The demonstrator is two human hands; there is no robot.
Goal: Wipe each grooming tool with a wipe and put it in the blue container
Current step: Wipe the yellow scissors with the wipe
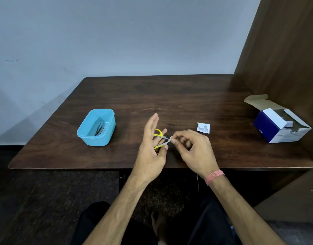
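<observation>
Wiping step, small scissors. The right hand (192, 147) pinched a scrap of white wipe (170, 138) between thumb and forefinger at the pivot of the yellow-handled scissors (160, 139), whose handles were spread apart. The left hand (152, 147) held those handles, thumb curled at the lower one, remaining fingers extended. Both hands were raised over the table's (169, 96) near edge, at mid-width. The blue container (97, 128), toward the left edge, already held dark tools. A torn sachet (203, 128) lay right of the hands; an opened box (281, 126) stood near the right edge. Next, probably: finishing the blades, closing them, carrying them left to the container.
</observation>
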